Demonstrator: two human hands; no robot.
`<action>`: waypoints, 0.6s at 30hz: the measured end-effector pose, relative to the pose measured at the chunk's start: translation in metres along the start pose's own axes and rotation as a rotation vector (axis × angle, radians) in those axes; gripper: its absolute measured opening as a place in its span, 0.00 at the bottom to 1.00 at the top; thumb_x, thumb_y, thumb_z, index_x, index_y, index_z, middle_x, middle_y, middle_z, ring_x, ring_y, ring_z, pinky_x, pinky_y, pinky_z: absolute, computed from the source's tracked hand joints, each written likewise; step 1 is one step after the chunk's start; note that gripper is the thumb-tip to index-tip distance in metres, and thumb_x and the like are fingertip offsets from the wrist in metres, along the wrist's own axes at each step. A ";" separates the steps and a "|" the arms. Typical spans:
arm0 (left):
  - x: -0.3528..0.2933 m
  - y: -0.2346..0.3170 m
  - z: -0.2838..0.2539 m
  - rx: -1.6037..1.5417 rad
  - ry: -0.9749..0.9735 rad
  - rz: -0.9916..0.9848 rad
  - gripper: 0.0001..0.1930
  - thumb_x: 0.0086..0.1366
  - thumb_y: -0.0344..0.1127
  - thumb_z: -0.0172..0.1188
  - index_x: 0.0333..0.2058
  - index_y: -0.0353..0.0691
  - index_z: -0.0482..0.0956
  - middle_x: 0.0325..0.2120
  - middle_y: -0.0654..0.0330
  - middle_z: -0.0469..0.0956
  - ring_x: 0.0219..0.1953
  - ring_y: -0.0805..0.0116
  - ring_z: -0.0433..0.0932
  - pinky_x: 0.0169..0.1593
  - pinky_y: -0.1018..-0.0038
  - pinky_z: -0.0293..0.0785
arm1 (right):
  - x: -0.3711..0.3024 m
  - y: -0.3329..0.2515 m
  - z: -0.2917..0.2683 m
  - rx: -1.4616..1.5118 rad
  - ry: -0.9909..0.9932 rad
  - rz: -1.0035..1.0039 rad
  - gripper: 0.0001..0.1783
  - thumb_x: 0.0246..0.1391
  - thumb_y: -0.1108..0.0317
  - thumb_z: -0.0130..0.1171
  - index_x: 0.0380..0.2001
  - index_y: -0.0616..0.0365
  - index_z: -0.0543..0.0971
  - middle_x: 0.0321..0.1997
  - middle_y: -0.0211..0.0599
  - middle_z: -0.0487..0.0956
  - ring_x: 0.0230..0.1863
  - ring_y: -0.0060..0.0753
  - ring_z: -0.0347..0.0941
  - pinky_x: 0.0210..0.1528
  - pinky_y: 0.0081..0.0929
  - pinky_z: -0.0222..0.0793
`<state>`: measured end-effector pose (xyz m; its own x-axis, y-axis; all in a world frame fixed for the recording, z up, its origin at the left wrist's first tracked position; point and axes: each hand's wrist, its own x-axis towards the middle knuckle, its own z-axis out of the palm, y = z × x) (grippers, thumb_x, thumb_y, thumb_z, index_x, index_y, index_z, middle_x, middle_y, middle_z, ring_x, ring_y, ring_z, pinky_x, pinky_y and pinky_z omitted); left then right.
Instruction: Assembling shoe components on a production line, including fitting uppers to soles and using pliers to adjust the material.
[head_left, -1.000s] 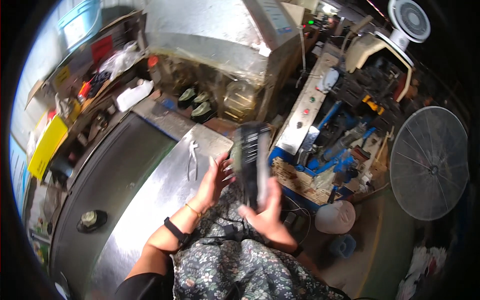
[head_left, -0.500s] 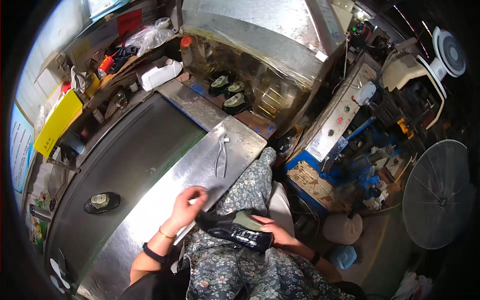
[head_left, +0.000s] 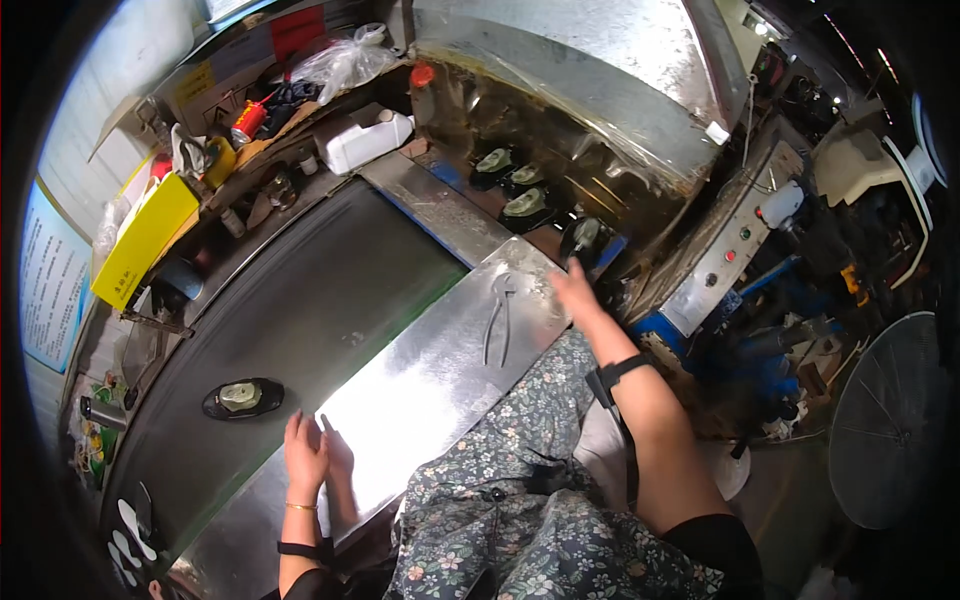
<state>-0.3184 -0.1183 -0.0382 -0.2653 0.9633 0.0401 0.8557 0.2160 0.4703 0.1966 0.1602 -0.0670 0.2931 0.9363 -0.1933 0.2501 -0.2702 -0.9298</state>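
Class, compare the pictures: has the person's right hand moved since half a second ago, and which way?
Yes, forward: against the metal table, the right hand went from the lap to the table's far right corner.

Dark cloth [head_left: 500,525] patterned with pale and pinkish flowers draped the lap, paired with black sleeves [head_left: 715,552]; a black band [head_left: 628,366] ringed each forearm, a thin gold-coloured bracelet [head_left: 300,506] the left wrist.

Right hand [head_left: 575,294] blurred, metal hood [head_left: 580,50] cut off above, poster [head_left: 58,285] print unreadable
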 end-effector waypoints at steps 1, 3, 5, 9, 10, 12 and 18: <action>0.005 -0.017 -0.001 0.088 0.053 0.059 0.25 0.54 0.30 0.65 0.52 0.33 0.73 0.60 0.42 0.65 0.63 0.42 0.63 0.66 0.58 0.60 | -0.016 0.006 0.018 -0.055 -0.212 -0.124 0.33 0.56 0.55 0.61 0.61 0.61 0.69 0.54 0.39 0.78 0.53 0.34 0.75 0.54 0.31 0.69; 0.019 -0.046 -0.017 0.227 0.106 0.108 0.34 0.50 0.29 0.66 0.58 0.36 0.68 0.64 0.43 0.59 0.66 0.41 0.57 0.68 0.56 0.55 | -0.071 0.005 0.044 -0.053 -0.525 -0.254 0.27 0.58 0.61 0.61 0.58 0.62 0.72 0.54 0.40 0.78 0.54 0.30 0.74 0.55 0.27 0.69; 0.030 -0.082 -0.042 0.408 0.153 0.068 0.42 0.46 0.29 0.68 0.62 0.39 0.62 0.66 0.45 0.56 0.68 0.40 0.53 0.70 0.55 0.52 | -0.144 -0.021 0.040 0.046 -0.684 -0.212 0.21 0.60 0.67 0.60 0.55 0.64 0.75 0.53 0.40 0.79 0.52 0.25 0.74 0.54 0.24 0.70; 0.078 -0.130 -0.084 0.556 0.072 0.076 0.50 0.39 0.36 0.73 0.63 0.38 0.60 0.61 0.45 0.63 0.65 0.42 0.58 0.67 0.53 0.56 | -0.234 -0.011 -0.014 0.044 -0.607 -0.168 0.18 0.60 0.70 0.59 0.52 0.66 0.76 0.49 0.38 0.81 0.48 0.22 0.75 0.51 0.22 0.72; 0.089 -0.129 -0.090 0.569 0.075 0.093 0.50 0.39 0.36 0.73 0.63 0.38 0.60 0.61 0.45 0.63 0.65 0.42 0.58 0.67 0.53 0.56 | -0.250 0.000 -0.028 0.074 -0.538 -0.143 0.17 0.60 0.71 0.59 0.52 0.66 0.76 0.48 0.38 0.81 0.48 0.21 0.75 0.51 0.22 0.72; 0.100 -0.147 -0.090 0.528 -0.102 -0.115 0.45 0.36 0.39 0.77 0.57 0.42 0.66 0.52 0.49 0.70 0.56 0.43 0.69 0.59 0.55 0.67 | -0.263 0.023 -0.050 0.114 -0.474 -0.066 0.16 0.60 0.72 0.59 0.51 0.67 0.77 0.47 0.37 0.81 0.47 0.21 0.75 0.50 0.21 0.71; 0.109 -0.076 -0.083 0.543 -0.121 -0.010 0.32 0.36 0.44 0.77 0.40 0.41 0.73 0.42 0.50 0.75 0.45 0.47 0.76 0.48 0.58 0.75 | -0.281 0.060 -0.087 0.289 -0.271 0.084 0.16 0.57 0.77 0.59 0.50 0.68 0.77 0.43 0.38 0.82 0.42 0.23 0.77 0.47 0.21 0.72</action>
<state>-0.4488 -0.0430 0.0037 -0.2492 0.9653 -0.0785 0.9679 0.2455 -0.0532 0.2096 -0.1383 -0.0413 0.0379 0.9494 -0.3117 -0.0457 -0.3099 -0.9497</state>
